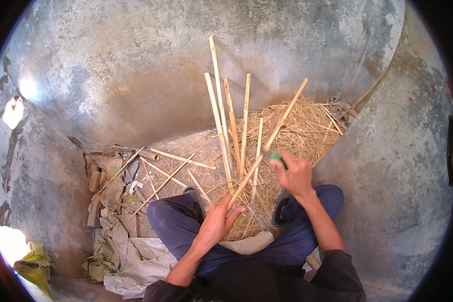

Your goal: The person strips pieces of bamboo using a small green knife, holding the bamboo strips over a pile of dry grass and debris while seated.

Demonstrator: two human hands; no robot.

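Note:
A split bamboo stick [290, 109] slants up and away to the right from between my knees. My left hand [217, 222] is closed around its near end, thumb along the side. Beside the stick's middle, my right hand [297, 175] grips a green-handled tool [278, 160]; its working end lies against or just over the bamboo and is too small to make out. Beyond my hands, several more bamboo sticks [245, 118] lean upright against the wall, their lower ends among pale shavings [251, 211].
A heap of straw-like shavings [307, 128] lies at the far right by the wall [226, 60]. Thin loose sticks [168, 178] are scattered on the floor at the left, near rubble and crumpled cloth sacks [141, 261]. Another grey wall [387, 201] stands close on the right.

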